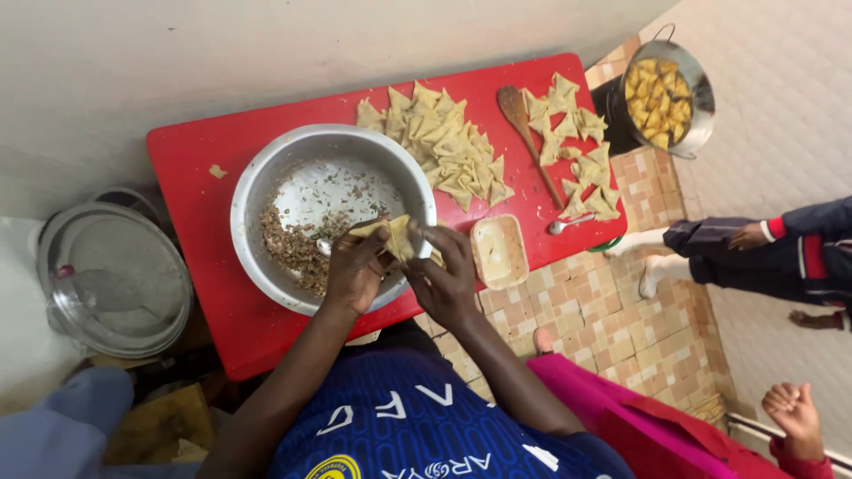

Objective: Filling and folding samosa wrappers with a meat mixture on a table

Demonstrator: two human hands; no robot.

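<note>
Your left hand (355, 266) and right hand (444, 279) both pinch pastry cone (397, 235) over metal bowl (266, 186) of filling on red surface (200, 155). Dough thin, soft, tears easily: grip folded edges lightly, don't squeeze middle. Folded pile (448, 146) near.

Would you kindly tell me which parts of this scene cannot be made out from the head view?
- Pastry piece: its lower part is hidden by the left hand and right hand, both touching it.
- Metal bowl: its near rim is covered by the hands.
- Small tub: its pale contents are too small to identify.
- Other people at the right: cut off by the frame edge.
</note>
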